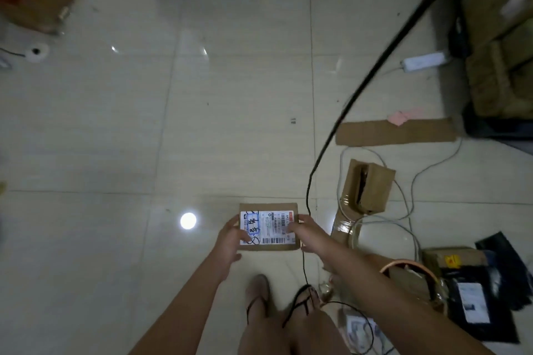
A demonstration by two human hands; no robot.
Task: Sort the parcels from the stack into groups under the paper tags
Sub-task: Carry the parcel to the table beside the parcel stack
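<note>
1. While left hand (pixel 230 236) and right hand (pixel 310 232) curl fingers round its side edges, the parcel (pixel 268 228) hangs near centre, above the floor (pixel 144 124).
2. Risk: black cable (pixel 308 196) just right could snag a foot, jolting the grip.

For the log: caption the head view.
Left hand and right hand hold a labelled parcel over the tiled floor.
</note>
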